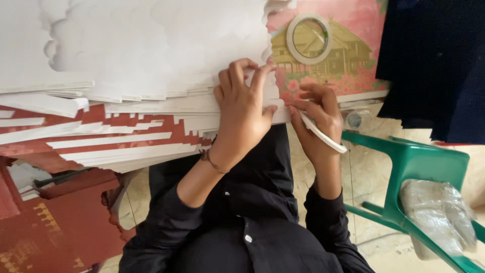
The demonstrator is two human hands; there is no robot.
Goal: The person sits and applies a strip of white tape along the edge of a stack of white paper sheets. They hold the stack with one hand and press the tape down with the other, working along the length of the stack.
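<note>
A person in a black buttoned shirt (252,237) works at the near edge of a fanned stack of white card sheets (151,55) that covers most of the table. The left hand (242,108) presses down on the stack's edge, fingers curled and fingertips (241,64) planted on the top sheet, gripping nothing. Just to its right, the right hand (318,116) closes around a roll of white tape (323,134), held edge-on against the palm, thumb and forefinger pinched at the sheet's near edge beside the left thumb. A second tape roll (309,38) lies flat at the far side on a printed picture of a wooden house (348,55) with a pink border. Red printed sheets (55,222) spread at the near left. At the right stands a green plastic chair (419,162) carrying a clear-wrapped bundle (437,212).
</note>
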